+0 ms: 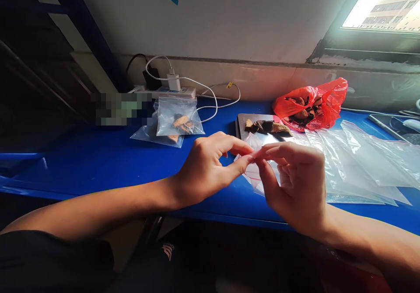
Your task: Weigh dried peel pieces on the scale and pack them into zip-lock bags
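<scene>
A clear zip-lock bag (252, 170) with a reddish seal line is pinched at its top between both hands. My left hand (208, 166) grips it by thumb and forefinger. Right against those fingertips, my right hand (295, 181) pinches the same edge. Fingers hide part of the bag, and I cannot tell whether its mouth is parted. Just behind the hands, brown dried pieces (267, 127) lie on a flat metal-topped scale (242, 120). More clear zip-lock bags (357, 166) are fanned out beside my right hand.
A red plastic bag (334, 94) holding brown pieces stands at the back right. Filled clear bags (169, 113) lie left of centre. Behind them are a power strip (188, 92), a white charger (173, 82) and loose cables on the blue table (82, 162). A phone-like device (387, 124) lies far right.
</scene>
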Demonstrator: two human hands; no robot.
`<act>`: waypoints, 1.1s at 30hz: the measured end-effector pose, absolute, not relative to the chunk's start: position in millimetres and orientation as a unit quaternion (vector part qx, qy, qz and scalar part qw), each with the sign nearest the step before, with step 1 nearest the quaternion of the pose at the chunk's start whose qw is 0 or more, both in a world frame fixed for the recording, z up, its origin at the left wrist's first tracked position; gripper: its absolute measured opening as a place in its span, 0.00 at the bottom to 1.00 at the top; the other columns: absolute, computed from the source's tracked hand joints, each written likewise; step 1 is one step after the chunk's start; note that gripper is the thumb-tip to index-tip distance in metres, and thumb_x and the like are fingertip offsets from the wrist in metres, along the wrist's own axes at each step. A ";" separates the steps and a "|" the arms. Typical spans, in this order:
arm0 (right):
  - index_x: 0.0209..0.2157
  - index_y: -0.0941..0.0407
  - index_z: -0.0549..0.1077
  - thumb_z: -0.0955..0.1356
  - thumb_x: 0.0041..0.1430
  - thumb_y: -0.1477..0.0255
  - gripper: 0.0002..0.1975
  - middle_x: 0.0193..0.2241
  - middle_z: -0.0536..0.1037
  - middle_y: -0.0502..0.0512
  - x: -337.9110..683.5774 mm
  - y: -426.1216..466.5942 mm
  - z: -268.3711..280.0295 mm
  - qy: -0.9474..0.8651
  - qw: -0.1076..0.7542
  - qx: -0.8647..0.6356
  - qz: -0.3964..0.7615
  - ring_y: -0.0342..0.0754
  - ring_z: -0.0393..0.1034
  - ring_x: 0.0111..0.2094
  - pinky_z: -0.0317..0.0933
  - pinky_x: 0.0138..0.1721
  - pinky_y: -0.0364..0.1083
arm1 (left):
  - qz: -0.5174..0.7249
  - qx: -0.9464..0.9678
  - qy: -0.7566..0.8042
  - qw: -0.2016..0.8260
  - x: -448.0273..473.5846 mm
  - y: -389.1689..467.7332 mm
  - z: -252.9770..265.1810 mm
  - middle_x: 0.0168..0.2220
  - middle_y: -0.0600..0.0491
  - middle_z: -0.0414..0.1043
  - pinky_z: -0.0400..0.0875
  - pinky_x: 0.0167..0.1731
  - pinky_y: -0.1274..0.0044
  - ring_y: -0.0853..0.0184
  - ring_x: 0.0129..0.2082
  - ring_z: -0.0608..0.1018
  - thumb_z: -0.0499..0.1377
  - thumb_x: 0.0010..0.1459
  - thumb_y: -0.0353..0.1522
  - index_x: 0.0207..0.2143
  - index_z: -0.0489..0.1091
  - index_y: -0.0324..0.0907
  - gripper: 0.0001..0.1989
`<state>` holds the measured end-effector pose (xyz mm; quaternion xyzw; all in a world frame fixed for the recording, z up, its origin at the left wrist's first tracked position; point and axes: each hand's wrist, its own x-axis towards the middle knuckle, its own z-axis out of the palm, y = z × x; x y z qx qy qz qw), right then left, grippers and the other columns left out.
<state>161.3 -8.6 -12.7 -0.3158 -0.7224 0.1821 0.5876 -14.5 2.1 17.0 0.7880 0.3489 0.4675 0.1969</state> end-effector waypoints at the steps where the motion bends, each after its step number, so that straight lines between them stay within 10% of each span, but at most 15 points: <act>1: 0.38 0.54 0.72 0.68 0.57 0.81 0.09 0.34 0.77 0.57 161.5 -8.6 -12.7 -0.722 0.590 -0.311 0.183 0.51 0.77 0.34 0.74 0.36 0.52 | 0.469 0.793 0.340 0.189 -14.8 2.1 17.1 0.33 0.55 0.82 0.74 0.35 0.76 0.68 0.33 0.80 0.65 0.57 0.27 0.35 0.78 0.41 0.03; 33: 0.40 0.51 0.71 0.67 0.61 0.81 0.10 0.34 0.75 0.54 175.3 -2.8 -1.0 -0.826 0.461 -0.318 -0.061 0.46 0.71 0.32 0.66 0.29 0.44 | 0.434 0.829 0.324 0.141 -21.5 1.8 28.4 0.31 0.55 0.79 0.72 0.33 0.77 0.69 0.30 0.78 0.60 0.59 0.26 0.32 0.74 0.41 0.04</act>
